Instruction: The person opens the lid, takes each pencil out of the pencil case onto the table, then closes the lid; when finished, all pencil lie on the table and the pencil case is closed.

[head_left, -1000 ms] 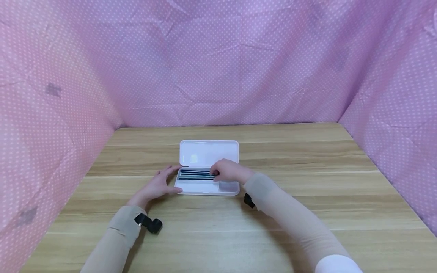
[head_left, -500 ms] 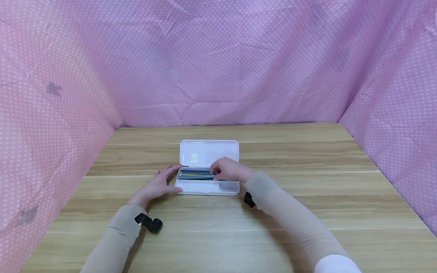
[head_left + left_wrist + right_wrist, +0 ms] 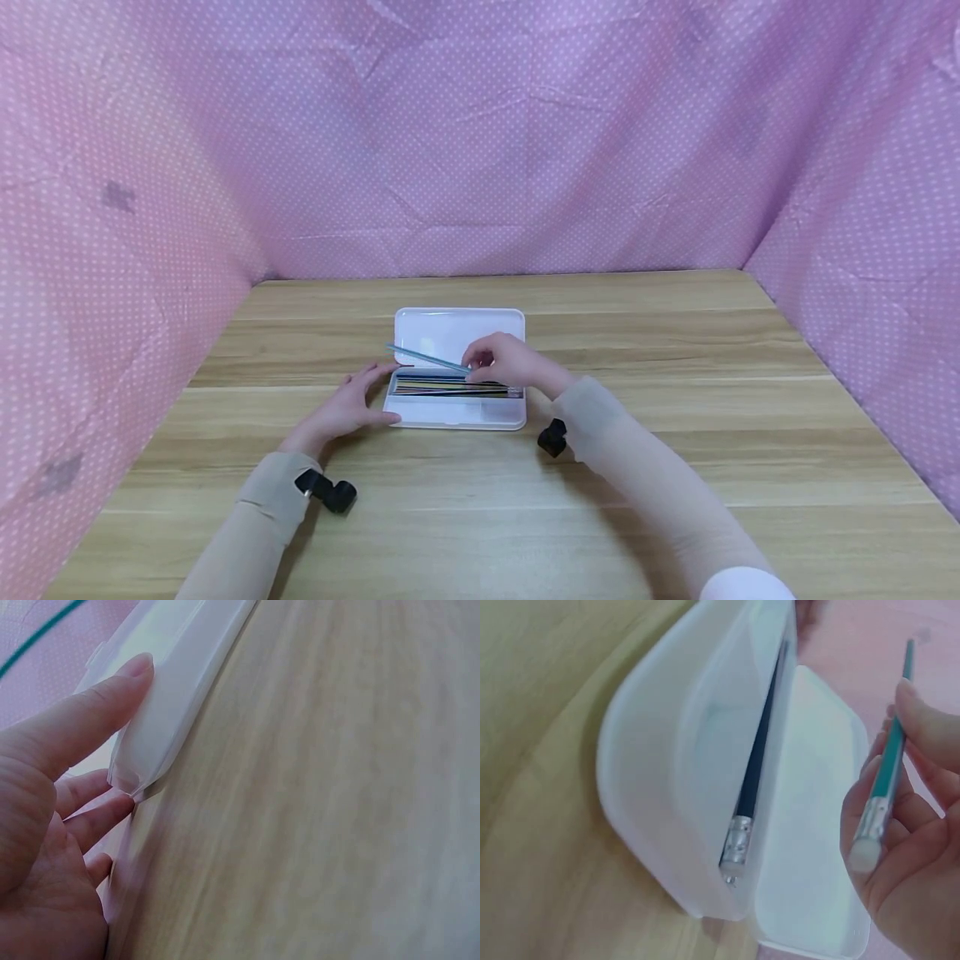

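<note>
A white pencil case [image 3: 431, 409] lies on the table with its lid [image 3: 427, 323] folded back. My left hand [image 3: 347, 408] holds its left end, thumb on the near side and fingers by the far corner. Just above the case, my right hand [image 3: 506, 365] pinches a green pencil [image 3: 889, 761], eraser end toward the wrist camera. The pencil slants up to the left in front of the lid. Several other pencils [image 3: 442, 385] lie in the rear compartment; in the right wrist view, one dark pencil [image 3: 757, 761] shows its metal ferrule and eraser.
The wooden table [image 3: 450, 517] extends all around the case. Pink dotted cloth [image 3: 487, 150] hangs behind and at both sides. A small black camera is strapped to each wrist.
My right hand has lifted the green pencil out of the rear compartment, its far end swinging up over the lid. My left hand and the case have stayed in place.
</note>
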### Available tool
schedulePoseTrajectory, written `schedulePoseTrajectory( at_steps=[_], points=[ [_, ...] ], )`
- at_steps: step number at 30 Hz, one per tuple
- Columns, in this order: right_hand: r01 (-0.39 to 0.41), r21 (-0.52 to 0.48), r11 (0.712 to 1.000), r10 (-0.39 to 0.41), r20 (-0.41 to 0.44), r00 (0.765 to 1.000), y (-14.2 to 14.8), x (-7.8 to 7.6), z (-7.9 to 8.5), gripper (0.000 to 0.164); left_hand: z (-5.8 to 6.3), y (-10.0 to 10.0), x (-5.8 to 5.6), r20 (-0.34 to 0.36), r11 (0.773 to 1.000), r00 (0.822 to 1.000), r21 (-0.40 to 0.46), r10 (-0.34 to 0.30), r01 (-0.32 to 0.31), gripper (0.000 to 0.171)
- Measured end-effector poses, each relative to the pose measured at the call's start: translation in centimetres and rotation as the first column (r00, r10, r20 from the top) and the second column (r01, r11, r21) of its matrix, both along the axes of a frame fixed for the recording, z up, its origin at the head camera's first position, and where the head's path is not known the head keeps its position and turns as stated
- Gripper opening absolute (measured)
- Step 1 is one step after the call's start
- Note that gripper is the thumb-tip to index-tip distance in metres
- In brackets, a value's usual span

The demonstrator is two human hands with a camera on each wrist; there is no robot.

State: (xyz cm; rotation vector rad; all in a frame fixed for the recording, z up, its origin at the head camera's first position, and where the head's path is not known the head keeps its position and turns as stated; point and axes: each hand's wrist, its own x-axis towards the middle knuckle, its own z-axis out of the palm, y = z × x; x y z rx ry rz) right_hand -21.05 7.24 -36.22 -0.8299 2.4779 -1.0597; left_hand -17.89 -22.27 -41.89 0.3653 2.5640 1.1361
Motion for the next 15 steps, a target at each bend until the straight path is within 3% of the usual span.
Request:
schedulePoseTrajectory(
  at_steps=[4, 8, 15],
  points=[
    [0.056, -0.127, 0.990, -0.046, 0.079, 0.996, 0.7, 0.0, -0.1, 0.017, -0.1, -0.1, 0.0, -0.006, 1.000, 1.000, 0.004, -0.005, 0.005, 0.085],
    [0.137, -0.234, 0.962, -0.091, 0.200, 0.976, 1.7, 0.3, -0.2, 0.021, -0.2, -0.2, -0.1, -0.007, 1.000, 1.000, -0.001, -0.005, 0.005, 0.085],
    [0.253, -0.301, 0.919, -0.153, 0.321, 0.935, 3.8, 0.8, -0.2, 0.024, -0.3, -0.3, -0.2, 0.002, 1.000, 1.000, -0.027, 0.008, -0.007, 0.086]
  ],
)
